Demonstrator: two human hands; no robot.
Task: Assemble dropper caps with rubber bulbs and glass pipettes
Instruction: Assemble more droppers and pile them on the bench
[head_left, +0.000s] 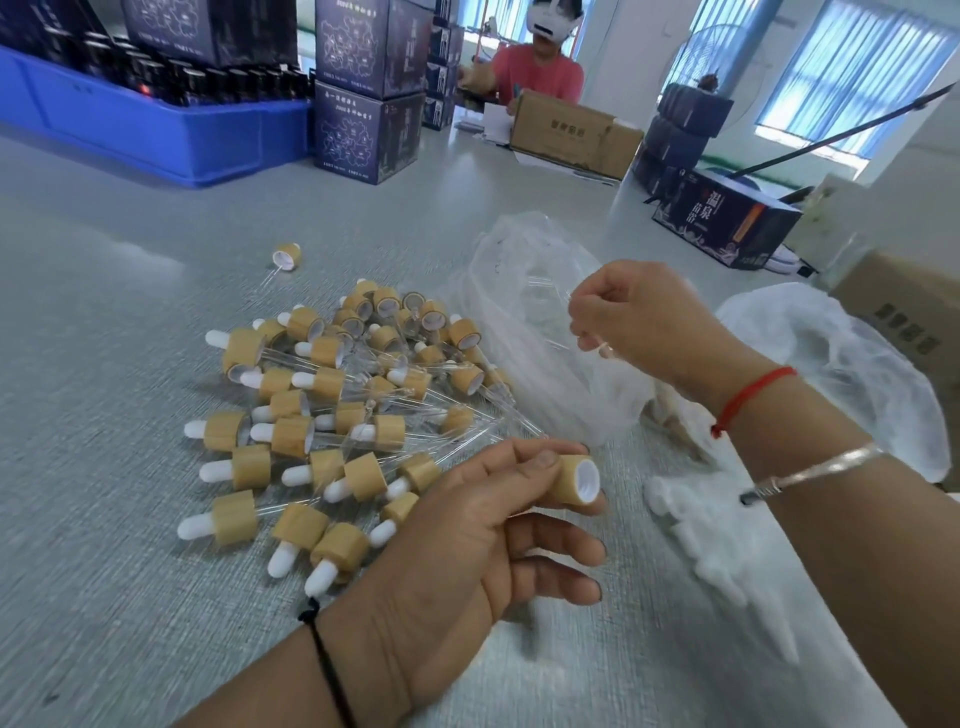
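The left hand (467, 525) pinches 1 bamboo-coloured dropper cap (575, 480) between thumb and forefinger; the right hand (644, 322), fingers curled, pinches something unclear above the clear plastic bag (535, 332).

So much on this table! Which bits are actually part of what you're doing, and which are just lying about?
Part of the job:
cap in the left hand
right hand, pinching something at the clear bag
pile of finished droppers

Just lying about:
blue crate
dark boxes
cardboard box
white bag
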